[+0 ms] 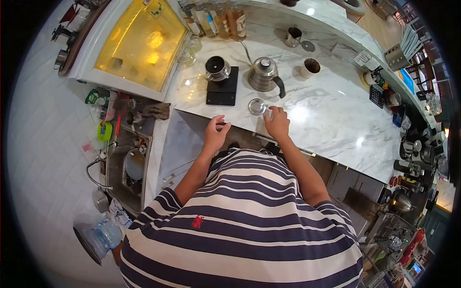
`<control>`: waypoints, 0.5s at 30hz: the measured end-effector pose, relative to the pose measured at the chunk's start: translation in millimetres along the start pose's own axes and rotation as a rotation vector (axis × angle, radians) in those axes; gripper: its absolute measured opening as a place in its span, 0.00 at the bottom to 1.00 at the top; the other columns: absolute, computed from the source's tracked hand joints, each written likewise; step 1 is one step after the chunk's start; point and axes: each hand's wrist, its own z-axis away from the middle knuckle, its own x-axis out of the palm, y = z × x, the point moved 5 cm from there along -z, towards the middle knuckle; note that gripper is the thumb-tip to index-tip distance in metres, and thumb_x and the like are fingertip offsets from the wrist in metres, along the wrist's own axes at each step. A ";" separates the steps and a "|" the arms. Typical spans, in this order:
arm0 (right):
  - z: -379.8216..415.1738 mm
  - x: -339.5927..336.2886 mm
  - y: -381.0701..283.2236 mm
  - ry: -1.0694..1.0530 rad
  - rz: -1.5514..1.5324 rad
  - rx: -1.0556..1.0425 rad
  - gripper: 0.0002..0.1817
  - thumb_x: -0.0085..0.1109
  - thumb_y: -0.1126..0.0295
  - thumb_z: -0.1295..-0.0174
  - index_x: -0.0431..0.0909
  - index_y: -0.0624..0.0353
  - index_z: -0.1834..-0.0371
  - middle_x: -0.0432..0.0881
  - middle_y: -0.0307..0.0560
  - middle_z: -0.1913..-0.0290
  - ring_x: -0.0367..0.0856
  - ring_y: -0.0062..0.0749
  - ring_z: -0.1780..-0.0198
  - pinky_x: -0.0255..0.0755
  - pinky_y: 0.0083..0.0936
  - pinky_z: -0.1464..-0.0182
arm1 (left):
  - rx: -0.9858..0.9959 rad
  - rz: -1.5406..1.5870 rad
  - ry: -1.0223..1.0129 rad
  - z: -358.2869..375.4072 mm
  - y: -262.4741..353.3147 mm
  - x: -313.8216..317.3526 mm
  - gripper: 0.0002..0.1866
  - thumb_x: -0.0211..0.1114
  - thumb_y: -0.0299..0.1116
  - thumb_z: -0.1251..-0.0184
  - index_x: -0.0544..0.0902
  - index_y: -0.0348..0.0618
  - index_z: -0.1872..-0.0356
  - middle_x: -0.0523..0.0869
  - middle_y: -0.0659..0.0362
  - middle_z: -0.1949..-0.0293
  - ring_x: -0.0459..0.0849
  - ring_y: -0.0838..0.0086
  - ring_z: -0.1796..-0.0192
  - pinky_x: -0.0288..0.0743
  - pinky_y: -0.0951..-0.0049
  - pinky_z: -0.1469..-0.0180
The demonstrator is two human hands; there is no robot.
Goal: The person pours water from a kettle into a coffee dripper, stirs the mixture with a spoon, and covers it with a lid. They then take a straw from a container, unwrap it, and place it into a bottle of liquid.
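My right hand (pixel 277 123) is at the counter's front edge, its thumb and fingertips pinched at the small tab of a round metal lid (pixel 257 106). My left hand (pixel 216 134) hovers just off the same edge, its fingers curled round a small dark thing too hidden to name. Beyond it, a metal coffee dripper (pixel 218 68) with a dark inside stands on a black scale (pixel 222 94). A steel gooseneck kettle (pixel 263 74) with a black handle stands right of the scale. Farther right is a white cup (pixel 310 68) with dark contents.
Several bottles (pixel 218 19) line the back left beside a yellow-lit glass cabinet (pixel 139 45). A metal pitcher (pixel 293 37) stands at the back. The sink (pixel 117 168) lies to my left. Straws fill a metal holder (pixel 396 57) on the raised ledge, with a calculator (pixel 376 97) below.
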 end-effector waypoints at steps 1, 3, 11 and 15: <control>-2.3 9.2 -10.6 0.009 0.035 -0.006 0.26 0.69 0.55 0.35 0.79 0.52 0.36 0.79 0.52 0.35 0.79 0.54 0.37 0.75 0.56 0.41 | -0.004 -0.010 -0.007 0.4 -1.7 -10.3 0.26 0.74 0.36 0.31 0.80 0.39 0.35 0.86 0.49 0.43 0.86 0.71 0.54 0.82 0.69 0.48; -5.1 23.7 -31.1 0.020 0.086 -0.054 0.33 0.70 0.54 0.37 0.75 0.48 0.29 0.73 0.53 0.27 0.72 0.59 0.29 0.72 0.59 0.36 | -0.007 -0.005 -0.015 0.6 -13.7 -29.1 0.26 0.75 0.36 0.31 0.80 0.39 0.35 0.86 0.49 0.44 0.87 0.71 0.54 0.82 0.68 0.48; 32.3 50.2 -59.6 0.010 0.280 -0.115 0.41 0.71 0.46 0.38 0.69 0.41 0.21 0.65 0.53 0.19 0.61 0.57 0.19 0.60 0.62 0.26 | -0.030 -0.046 -0.095 -4.1 -60.6 -80.2 0.26 0.74 0.38 0.30 0.80 0.41 0.34 0.86 0.51 0.43 0.85 0.70 0.52 0.81 0.67 0.45; 70.3 60.3 -61.5 0.055 0.300 -0.135 0.38 0.72 0.59 0.38 0.70 0.43 0.23 0.68 0.53 0.22 0.66 0.56 0.23 0.65 0.59 0.29 | -0.015 -0.049 -0.144 -15.0 -68.4 -89.5 0.26 0.74 0.38 0.30 0.80 0.41 0.34 0.86 0.51 0.43 0.85 0.70 0.51 0.81 0.67 0.46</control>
